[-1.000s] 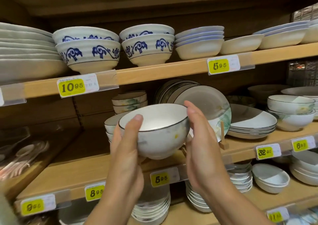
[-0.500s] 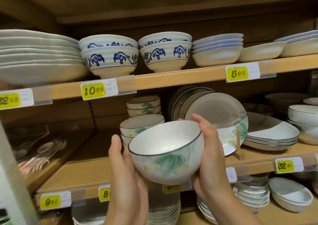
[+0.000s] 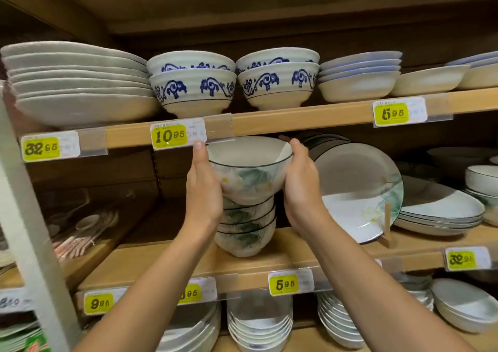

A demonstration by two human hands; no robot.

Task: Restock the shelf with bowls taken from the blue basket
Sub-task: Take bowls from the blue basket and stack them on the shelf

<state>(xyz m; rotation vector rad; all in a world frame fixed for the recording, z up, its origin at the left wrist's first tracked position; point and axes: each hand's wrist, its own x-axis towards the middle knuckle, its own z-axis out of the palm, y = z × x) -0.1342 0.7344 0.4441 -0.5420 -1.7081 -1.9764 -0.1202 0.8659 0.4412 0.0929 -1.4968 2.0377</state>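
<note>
Bowl (image 3: 249,173), white with a dark rim and a green leaf print, sits upright between the two hands just under the edge of the upper shelf (image 3: 296,121). The left hand (image 3: 204,190) presses its palm to the bowl's left wall, thumb lying up along the near rim. The right hand (image 3: 301,187) cups the right wall the same way, with fingertips showing past the far rim. Both hands clasp it closely, wrapped about its widest part.

Directly under its foot stands a stack of matching bowls (image 3: 246,225) on the middle shelf (image 3: 296,246). Three dark rims can be counted there, with one more wall above them, so about four. The foot meets the top of that stack, but whether it rests there or hangs just over it I cannot tell.

Just to the right, several upright plates (image 3: 355,190) lean in a wooden rack; only the front one is seen whole. On the upper shelf are four blue-patterned bowls (image 3: 192,90), in two stacks of two, and beside them on the right a stack of four pale bowls (image 3: 358,79). Yellow price tags (image 3: 168,136) number three on the upper edge and four on the middle edge.
</note>
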